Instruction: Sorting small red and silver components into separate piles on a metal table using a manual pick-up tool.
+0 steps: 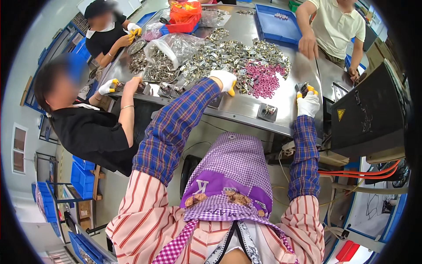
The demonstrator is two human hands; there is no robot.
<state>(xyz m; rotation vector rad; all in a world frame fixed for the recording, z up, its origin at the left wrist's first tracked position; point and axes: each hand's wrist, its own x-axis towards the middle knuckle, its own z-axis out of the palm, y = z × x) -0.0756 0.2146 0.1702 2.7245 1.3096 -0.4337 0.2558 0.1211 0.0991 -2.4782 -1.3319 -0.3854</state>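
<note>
My left hand (225,81), in a white glove with yellow fingertips, reaches to the near edge of a pile of small metal parts (220,57). Its fingers curl downward and together; whatever they hold is hidden. Beside it lies a heap of pink rings (263,81). At the table's right edge, my right hand (308,104), gloved the same way, is closed around a small dark block (301,89) with a metal piece on it. Between my hands, a dark square fixture (267,112) bearing a small metal part rests on the steel table (246,103).
A blue tray (278,26) holds a few small pieces at the back. Clear plastic bags (187,44) and a red bag (183,17) stand back left. Two co-workers sit left; another person stands back right. A black box-shaped machine (367,114) stands close to my right arm.
</note>
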